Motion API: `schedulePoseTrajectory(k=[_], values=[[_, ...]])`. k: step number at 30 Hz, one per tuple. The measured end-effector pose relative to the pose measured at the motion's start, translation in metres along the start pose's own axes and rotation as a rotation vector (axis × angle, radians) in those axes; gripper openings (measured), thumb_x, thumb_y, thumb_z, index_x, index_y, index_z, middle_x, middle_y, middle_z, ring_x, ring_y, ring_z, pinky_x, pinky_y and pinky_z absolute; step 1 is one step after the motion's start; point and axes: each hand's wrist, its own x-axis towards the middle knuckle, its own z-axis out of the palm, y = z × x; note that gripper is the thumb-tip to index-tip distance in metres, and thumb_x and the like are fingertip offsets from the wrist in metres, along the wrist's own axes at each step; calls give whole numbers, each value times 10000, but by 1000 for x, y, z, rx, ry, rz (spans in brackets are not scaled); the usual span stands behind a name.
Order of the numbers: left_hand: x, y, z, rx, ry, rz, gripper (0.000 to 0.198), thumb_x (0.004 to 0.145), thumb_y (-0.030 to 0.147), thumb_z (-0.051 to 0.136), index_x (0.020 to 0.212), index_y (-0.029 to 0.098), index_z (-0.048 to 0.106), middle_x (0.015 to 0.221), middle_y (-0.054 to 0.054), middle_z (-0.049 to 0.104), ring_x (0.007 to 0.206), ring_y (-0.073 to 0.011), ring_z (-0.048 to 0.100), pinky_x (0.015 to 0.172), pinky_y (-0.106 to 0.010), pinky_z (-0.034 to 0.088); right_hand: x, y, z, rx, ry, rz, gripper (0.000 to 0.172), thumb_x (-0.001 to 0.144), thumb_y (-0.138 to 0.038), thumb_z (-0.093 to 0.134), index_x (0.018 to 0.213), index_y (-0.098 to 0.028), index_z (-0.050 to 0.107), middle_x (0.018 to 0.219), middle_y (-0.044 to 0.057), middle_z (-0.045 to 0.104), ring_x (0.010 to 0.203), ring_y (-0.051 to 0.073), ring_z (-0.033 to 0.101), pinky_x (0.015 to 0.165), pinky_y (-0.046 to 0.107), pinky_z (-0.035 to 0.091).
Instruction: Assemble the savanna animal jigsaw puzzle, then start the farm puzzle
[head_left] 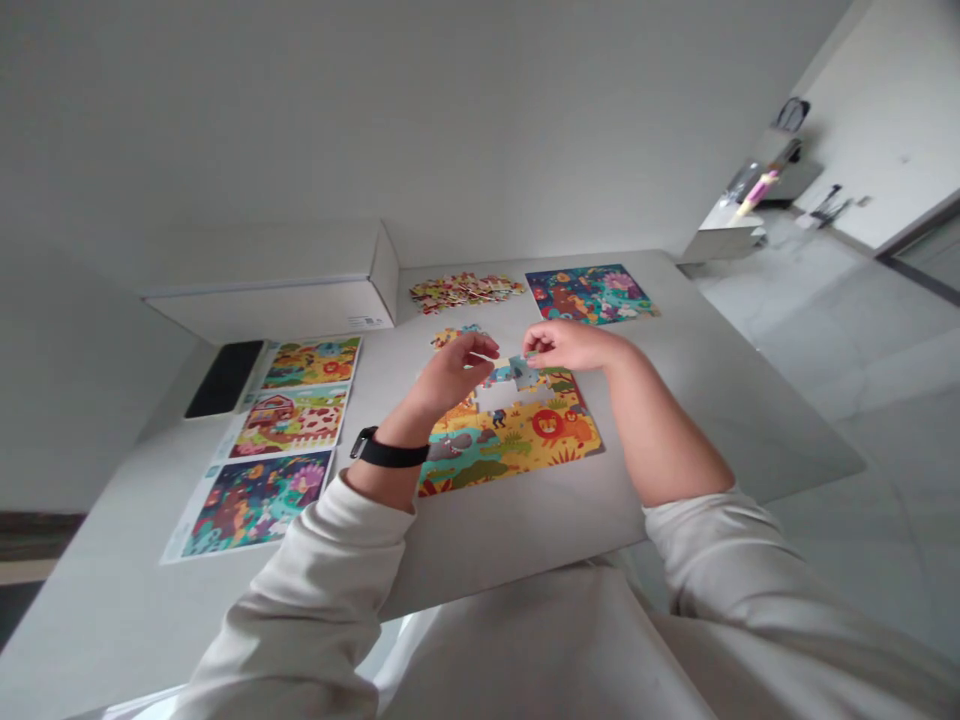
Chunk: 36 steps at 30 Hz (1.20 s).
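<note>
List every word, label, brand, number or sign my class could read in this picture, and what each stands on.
None can be read.
White box: tiny dark print low on its front, too small to read.
Printed pictures at left: faint margin marks, too blurred to read.
Puzzle: no lettering that can be made out.

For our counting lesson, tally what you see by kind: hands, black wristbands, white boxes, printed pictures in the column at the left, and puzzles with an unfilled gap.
Hands: 2, left hand and right hand
Black wristband: 1
White box: 1
Left-column pictures: 3, yellow picture, farm picture, dark-blue picture
Gapped puzzle: 1
Total: 8
</note>
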Motion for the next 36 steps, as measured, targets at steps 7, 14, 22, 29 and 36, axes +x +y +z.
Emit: schedulePoseTrajectory(k=[7,14,22,29,36], values=[[-2,7,-7,54,-13,26,276,797,267,819,1039,186,715,1050,-65,758,842,-144,682,752,-270,540,-5,21,-13,-199,-130,137,318,796,-421,868,1025,-220,776,1007,45,804,889,209,702,782,292,488],[-6,8,-2,106,-95,35,298,829,306,834,1075,187,714,1064,-75,748,840,-155,691,752,-289,560,9,27,1,-405,-175,237,290,783,-370,874,1015,-209,808,1013,51,826,917,228,722,783,287,490],[-7,1,5,205,-143,81,271,846,312,832,1084,209,755,1086,-78,775,918,-169,708,864,-313,577,17,36,9,-456,-115,282,278,797,-360,863,1046,-240,833,1037,47,837,912,237,741,758,294,500],[-15,-1,16,324,-261,141,266,864,304,819,1121,242,786,1115,-74,772,916,-189,707,873,-335,583,19,38,13,-491,-111,302,231,806,-318,862,1022,-237,844,1026,45,845,927,236,753,757,288,499],[-27,-9,40,746,-367,347,287,966,259,686,1232,267,792,1309,-104,743,1222,-297,675,1144,-482,502,19,33,16,-549,-91,327,253,786,-312,901,1026,-249,851,1037,48,848,895,234,760,747,289,498]])
